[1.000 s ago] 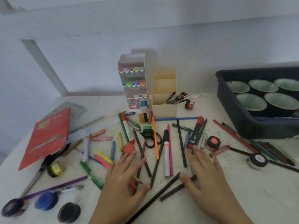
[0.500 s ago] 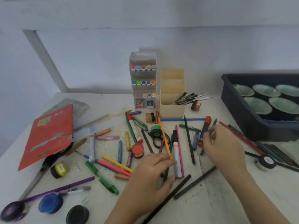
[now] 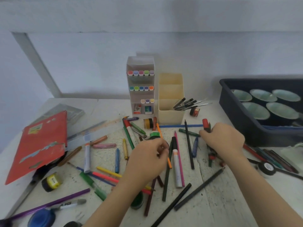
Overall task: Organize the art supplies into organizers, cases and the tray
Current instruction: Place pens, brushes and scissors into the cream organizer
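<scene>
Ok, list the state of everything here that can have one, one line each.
right hand, grips the red-capped marker with other pens
left hand, fingers curled; what it holds is hidden
white organizer, upright, markers in three tiers
cream organizer, upright, dark pens leaning out of front compartment
white-barrelled marker, capped, lying flat
dark tray, holds round cups

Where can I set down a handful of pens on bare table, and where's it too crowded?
Two bare patches: the near table right of the long black pencils, and the back strip between the clear case and marker organizer. Crowded: the middle, from the red folder to the tray, around the left hand and the right hand, which grips pens.
</scene>
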